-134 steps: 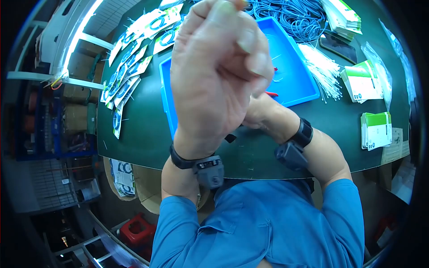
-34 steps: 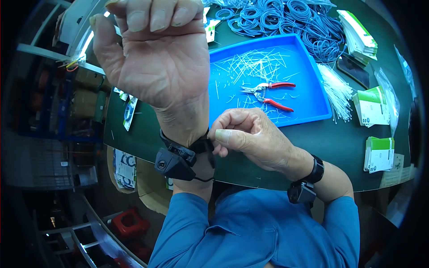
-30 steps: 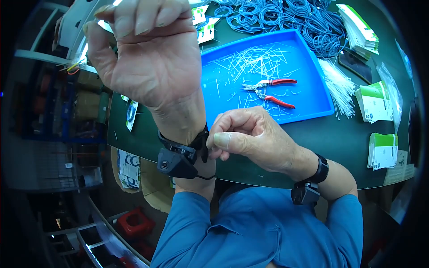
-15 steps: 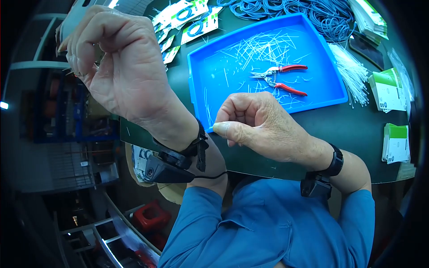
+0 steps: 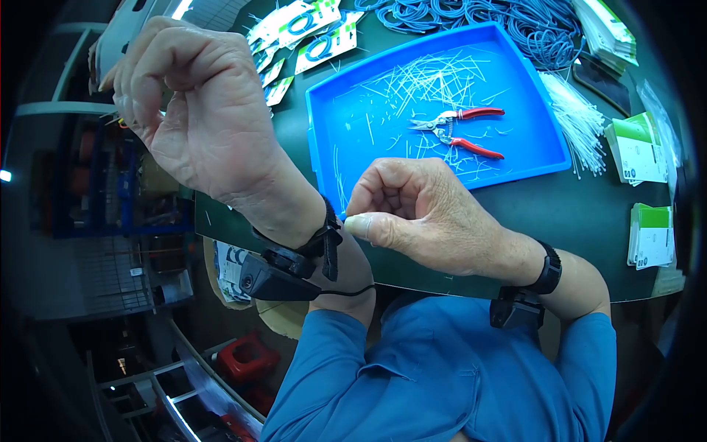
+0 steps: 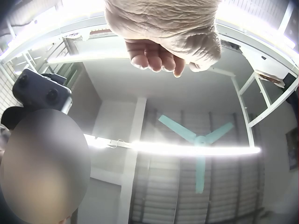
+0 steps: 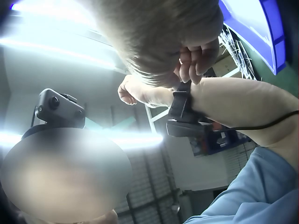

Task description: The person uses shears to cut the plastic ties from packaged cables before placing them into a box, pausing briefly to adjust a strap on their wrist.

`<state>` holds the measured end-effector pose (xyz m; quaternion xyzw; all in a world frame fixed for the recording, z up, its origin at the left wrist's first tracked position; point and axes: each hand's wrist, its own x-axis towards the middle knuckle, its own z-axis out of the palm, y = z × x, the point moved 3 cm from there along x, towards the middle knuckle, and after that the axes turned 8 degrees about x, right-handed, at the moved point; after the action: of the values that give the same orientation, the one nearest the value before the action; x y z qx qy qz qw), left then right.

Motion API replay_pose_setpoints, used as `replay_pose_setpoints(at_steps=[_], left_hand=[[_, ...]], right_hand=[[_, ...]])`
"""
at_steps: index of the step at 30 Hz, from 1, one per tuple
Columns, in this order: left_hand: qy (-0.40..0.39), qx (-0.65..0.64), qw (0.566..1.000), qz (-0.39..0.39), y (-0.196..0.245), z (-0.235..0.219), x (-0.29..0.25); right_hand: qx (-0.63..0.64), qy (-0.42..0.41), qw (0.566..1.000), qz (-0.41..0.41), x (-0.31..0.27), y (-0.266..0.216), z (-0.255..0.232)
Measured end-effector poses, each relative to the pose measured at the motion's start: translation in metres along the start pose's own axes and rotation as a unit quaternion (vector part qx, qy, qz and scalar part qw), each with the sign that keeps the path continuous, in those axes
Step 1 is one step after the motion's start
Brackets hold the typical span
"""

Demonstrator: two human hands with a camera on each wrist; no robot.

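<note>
My left hand [image 5: 210,110] is raised at the left, palm toward the head camera, fingers loosely curled with nothing in them. Around its wrist is a black strap [image 5: 329,243] carrying a small camera [image 5: 276,276], with a loose end hanging down. My right hand [image 5: 434,214] is beside that wrist, thumb and bent fingers pinching at the strap's edge. In the right wrist view, the right fingers [image 7: 196,63] meet the top of the strap [image 7: 181,100]; the grip itself is partly hidden. The left wrist view has the curled left fingers [image 6: 154,60] against the ceiling.
Behind the hands, a blue tray [image 5: 541,166] holds red-handled pruning shears [image 5: 449,131] and white cut strips [image 5: 434,77]. Blue coiled cables [image 5: 515,37], white cable ties [image 5: 578,118] and green-white cards [image 5: 652,236] lie around it. Carded cables [image 5: 324,44] are at the far left.
The left hand has come down and left from in front of the head camera, uncovering the tray, and its fingers have curled more. The right hand stays at the left wrist strap.
</note>
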<state>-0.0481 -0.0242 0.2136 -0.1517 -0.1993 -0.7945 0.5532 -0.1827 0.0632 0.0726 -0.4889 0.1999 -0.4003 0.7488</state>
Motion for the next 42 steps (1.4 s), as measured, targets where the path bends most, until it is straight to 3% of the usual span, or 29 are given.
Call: replay_pose_setpoints(at_steps=[3, 8, 10, 15, 23, 27, 30, 31, 33, 34, 35, 37, 38, 39, 40, 41, 42], left_hand=[[-0.002, -0.007, 1.0, 0.0, -0.01, -0.004, 0.0], [-0.023, 0.12, 0.991, 0.054, -0.033, -0.007, 0.0], [-0.027, 0.178, 0.981, 0.071, -0.035, -0.006, 0.0], [0.008, 0.03, 1.0, 0.001, -0.017, -0.01, 0.002], [-0.011, 0.077, 0.997, 0.007, -0.018, -0.011, 0.001], [-0.071, 0.156, 0.985, 0.016, -0.038, -0.015, 0.0], [-0.089, 0.338, 0.932, 0.099, -0.053, -0.005, -0.007], [-0.098, 0.34, 0.929, 0.108, -0.05, -0.007, -0.002], [-0.144, 0.574, 0.79, 0.16, -0.038, -0.017, 0.006], [-0.157, 0.709, 0.633, 0.268, -0.042, -0.013, 0.002], [-0.157, 0.806, 0.441, 0.362, -0.051, -0.011, -0.001], [-0.309, 0.851, 0.164, 0.391, -0.057, -0.018, 0.004], [-0.305, 0.851, 0.157, 0.396, -0.055, -0.024, 0.004], [-0.283, 0.889, 0.146, 0.329, -0.054, -0.034, 0.006], [-0.259, 0.921, 0.135, 0.259, -0.05, -0.045, 0.008], [-0.255, 0.921, 0.131, 0.264, -0.044, -0.053, 0.008], [-0.24, 0.933, 0.085, 0.256, -0.037, -0.064, 0.012]], right_hand=[[0.021, -0.005, 0.999, -0.034, -0.001, 0.0, 0.001], [0.024, -0.017, 0.999, -0.013, 0.002, 0.003, -0.002], [-0.021, 0.009, 0.997, -0.079, 0.0, 0.003, 0.0], [-0.133, 0.039, 0.973, -0.184, -0.002, 0.002, 0.003], [-0.145, 0.061, 0.974, -0.162, -0.004, 0.002, 0.003], [-0.084, 0.078, 0.983, -0.14, 0.003, 0.009, -0.004], [-0.047, 0.079, 0.989, -0.12, 0.006, 0.012, -0.011], [-0.026, 0.079, 0.99, -0.112, 0.009, 0.009, -0.014], [-0.043, 0.1, 0.989, -0.102, 0.012, -0.003, -0.027], [-0.05, 0.129, 0.986, -0.088, 0.013, -0.009, -0.036], [-0.072, 0.144, 0.982, -0.094, 0.014, -0.014, -0.048], [-0.098, 0.152, 0.978, -0.102, 0.017, -0.018, -0.068], [-0.042, 0.202, 0.97, -0.133, 0.017, -0.02, -0.079], [0.016, 0.251, 0.955, -0.16, 0.017, -0.022, -0.085], [0.013, 0.244, 0.956, -0.16, 0.018, -0.023, -0.084], [0.007, 0.251, 0.952, -0.175, 0.016, -0.024, -0.082], [0.001, 0.259, 0.947, -0.191, 0.012, -0.025, -0.08]])
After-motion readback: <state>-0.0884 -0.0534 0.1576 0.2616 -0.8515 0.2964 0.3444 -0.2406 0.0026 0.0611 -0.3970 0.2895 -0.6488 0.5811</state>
